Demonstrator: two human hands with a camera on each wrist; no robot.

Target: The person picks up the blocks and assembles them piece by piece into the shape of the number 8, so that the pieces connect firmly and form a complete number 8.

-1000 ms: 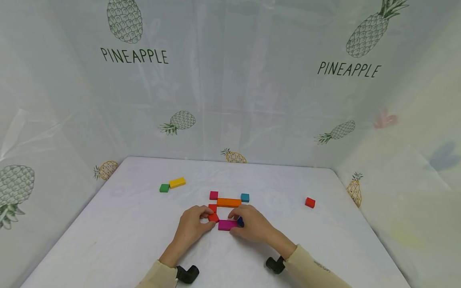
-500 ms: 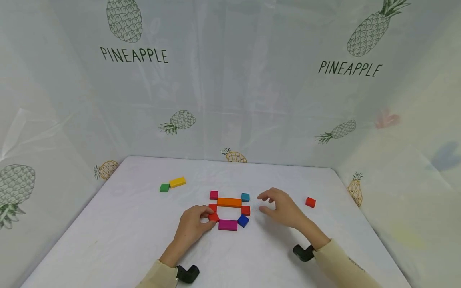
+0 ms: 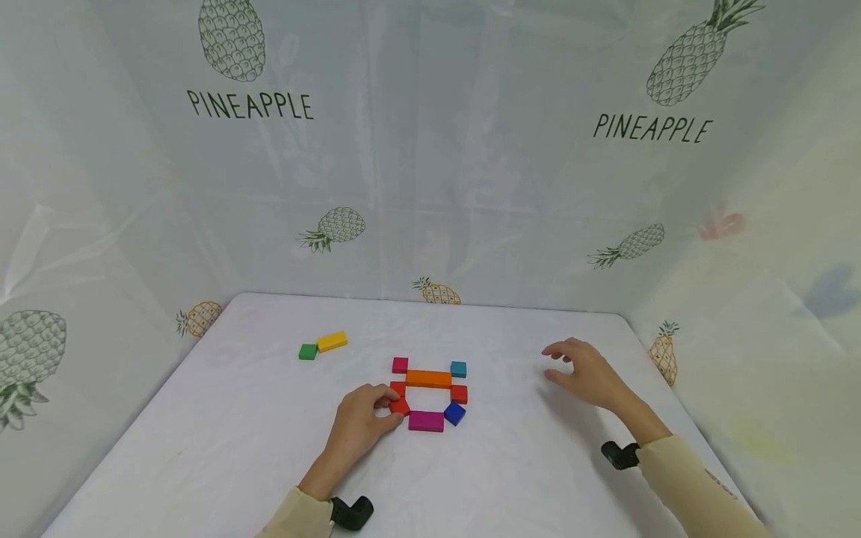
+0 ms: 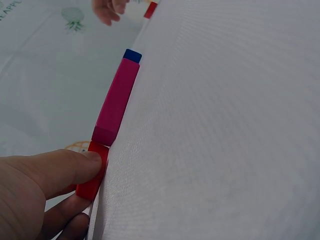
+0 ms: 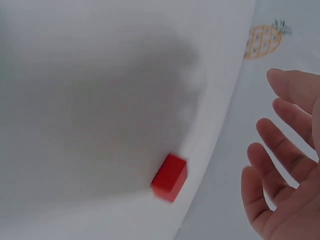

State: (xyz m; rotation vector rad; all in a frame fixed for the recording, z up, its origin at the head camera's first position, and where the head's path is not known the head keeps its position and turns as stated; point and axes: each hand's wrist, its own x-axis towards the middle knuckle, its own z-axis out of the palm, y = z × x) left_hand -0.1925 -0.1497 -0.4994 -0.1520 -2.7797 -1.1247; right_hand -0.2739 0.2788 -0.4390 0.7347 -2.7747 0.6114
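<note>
the left hand [image 3: 362,420] pinches a tilted red block [image 3: 400,406] on the white table [image 3: 202,448], thumb against its side. the block touches the left end of a magenta bar [image 3: 426,421]; a tilted blue block [image 3: 454,413] sits at the other end. farther back lies an orange bar [image 3: 428,379]. the right hand [image 3: 588,376] grasps nothing, its fingers loosely bent above the table, near a red cube [image 5: 170,177]. at far left are 2 pieces, a green block [image 3: 307,351] and a yellow bar [image 3: 332,341].
</note>
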